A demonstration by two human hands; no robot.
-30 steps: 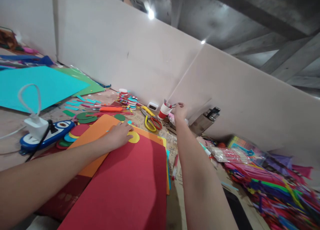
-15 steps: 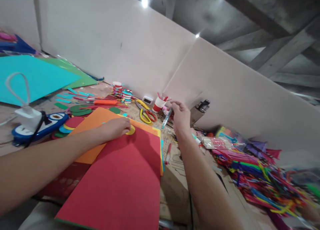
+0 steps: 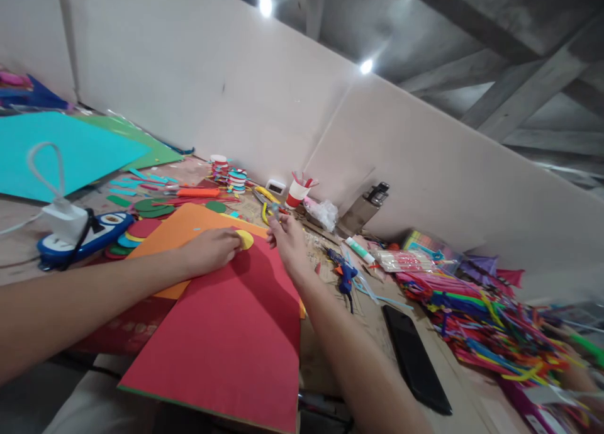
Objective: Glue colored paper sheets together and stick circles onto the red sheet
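Note:
My left hand (image 3: 218,250) rests on a large red sheet (image 3: 236,333), its fingers closed at the edge of a small yellow disc (image 3: 245,239) lying on that sheet. Just right of the disc, my right hand (image 3: 287,240) is closed around a slim pen (image 3: 275,211). The pen's pale blue, see-through end points up; its lower part is hidden by the fingers. Under the red sheet lies an orange sheet (image 3: 177,229). Beyond my right hand are yellow-handled pliers (image 3: 267,195), partly covered.
A black phone (image 3: 416,361), a blue glue gun (image 3: 346,277) and a glue stick (image 3: 359,250) lie right of my right arm. Coloured pipe cleaners (image 3: 491,321) spread farther right. A cup (image 3: 297,194) stands by the wall; a blue power strip (image 3: 85,239) sits left.
My right hand has come left and down with the pen, from near the cup to beside the yellow disc. My left hand stays by the disc. The view has shifted slightly.

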